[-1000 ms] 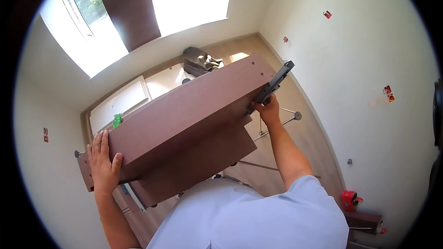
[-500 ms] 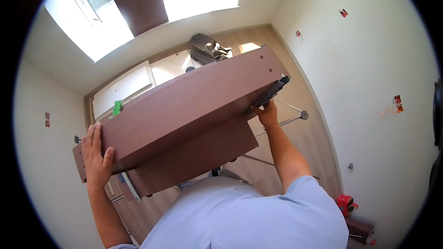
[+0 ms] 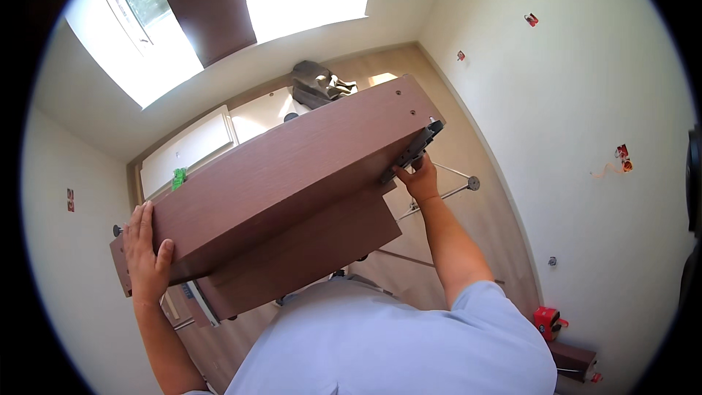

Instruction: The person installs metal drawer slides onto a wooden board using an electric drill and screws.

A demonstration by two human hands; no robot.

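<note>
A long brown wood-grain furniture unit (image 3: 285, 161) sits slantwise before me, with a second brown panel (image 3: 307, 249) below its near edge. My left hand (image 3: 148, 254) lies flat against the unit's left end, its fingers straight and its thumb apart on the near edge. At the right end, a dark metal rail (image 3: 406, 155) runs along the underside. My right hand (image 3: 420, 178) has its fingers bent round that rail from below; its fingertips are partly hidden. A pale metal strip (image 3: 202, 303) shows under the unit's left end.
White panels (image 3: 191, 152) and a dark crumpled bag (image 3: 319, 84) lie beyond the unit, near a green item (image 3: 179, 178). Thin metal legs (image 3: 457, 190) with a round foot stand at right. A red item (image 3: 548, 322) and a brown piece (image 3: 572, 360) lie by the right wall.
The unit and both hands appear slightly further left in the picture, as does the room, so the view has shifted a little. Both hands keep their places on the unit.
</note>
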